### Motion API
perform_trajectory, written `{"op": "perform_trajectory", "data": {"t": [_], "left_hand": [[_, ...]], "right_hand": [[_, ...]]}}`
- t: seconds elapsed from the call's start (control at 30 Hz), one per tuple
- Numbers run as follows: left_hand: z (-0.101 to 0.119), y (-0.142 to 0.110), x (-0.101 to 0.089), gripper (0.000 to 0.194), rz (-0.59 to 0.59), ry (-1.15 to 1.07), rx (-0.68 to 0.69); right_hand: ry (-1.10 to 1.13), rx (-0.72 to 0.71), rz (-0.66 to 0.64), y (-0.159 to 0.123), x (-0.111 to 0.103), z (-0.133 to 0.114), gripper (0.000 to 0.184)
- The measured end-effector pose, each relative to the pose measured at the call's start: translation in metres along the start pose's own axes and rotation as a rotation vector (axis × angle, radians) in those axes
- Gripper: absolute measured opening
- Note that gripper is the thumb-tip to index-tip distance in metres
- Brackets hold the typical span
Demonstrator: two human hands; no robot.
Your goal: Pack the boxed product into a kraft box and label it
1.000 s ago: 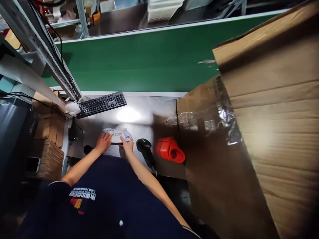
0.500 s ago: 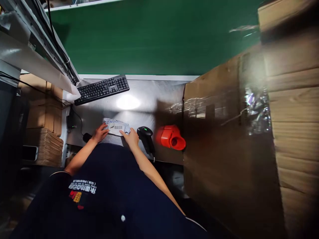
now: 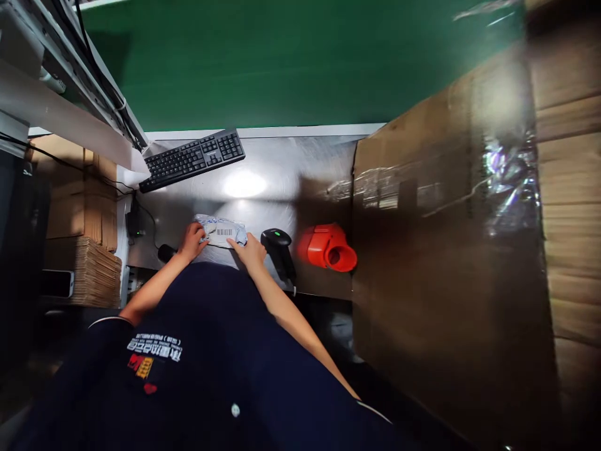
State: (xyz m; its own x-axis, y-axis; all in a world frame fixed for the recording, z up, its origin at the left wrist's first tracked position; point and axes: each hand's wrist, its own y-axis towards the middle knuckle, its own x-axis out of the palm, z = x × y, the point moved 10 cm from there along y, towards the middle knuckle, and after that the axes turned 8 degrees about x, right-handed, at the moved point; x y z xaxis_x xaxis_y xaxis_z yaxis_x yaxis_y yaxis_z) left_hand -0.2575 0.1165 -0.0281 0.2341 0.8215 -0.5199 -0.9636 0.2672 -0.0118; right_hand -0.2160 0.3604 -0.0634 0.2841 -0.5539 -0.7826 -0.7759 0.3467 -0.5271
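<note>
A small plastic-wrapped package (image 3: 220,232) with a white barcode label facing up is on the metal worktop, close to my body. My left hand (image 3: 192,243) grips its left end with curled fingers. At the right end my right hand (image 3: 250,250) pinches it, thumb on top near the barcode. Just right of that hand lies a black barcode scanner (image 3: 278,245) with a green light. Further right is a red tape dispenser-like object (image 3: 328,248) with a round opening; its exact kind is unclear.
A black keyboard (image 3: 195,160) lies at the worktop's back left. Behind runs a green belt-like surface (image 3: 282,69). A large brown cardboard box (image 3: 422,275) stands on the right. Flattened cartons (image 3: 96,272) are stacked at the left beside a phone (image 3: 59,284).
The view has shifted slightly, so the surroundings sit a little higher in the picture. Both hands stay on the package, with small changes in finger placement.
</note>
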Motion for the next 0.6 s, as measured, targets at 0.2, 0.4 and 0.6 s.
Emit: {"op": "perform_trajectory", "data": {"t": [0.2, 0.4, 0.6], "left_hand": [[0.0025, 0.0025, 0.0034, 0.022, -0.044, 0.108, 0.022], [0.0041, 0.0027, 0.0055, 0.023, -0.088, 0.193, 0.038], [0.0062, 0.0018, 0.0061, 0.022, -0.099, 0.229, 0.047]], "right_hand": [[-0.003, -0.094, 0.036, 0.0011, 0.0059, 0.0033, 0.045], [-0.002, -0.058, 0.039, 0.0031, 0.0068, 0.0056, 0.043], [0.007, -0.059, 0.026, 0.0019, 0.0048, 0.0042, 0.044]]}}
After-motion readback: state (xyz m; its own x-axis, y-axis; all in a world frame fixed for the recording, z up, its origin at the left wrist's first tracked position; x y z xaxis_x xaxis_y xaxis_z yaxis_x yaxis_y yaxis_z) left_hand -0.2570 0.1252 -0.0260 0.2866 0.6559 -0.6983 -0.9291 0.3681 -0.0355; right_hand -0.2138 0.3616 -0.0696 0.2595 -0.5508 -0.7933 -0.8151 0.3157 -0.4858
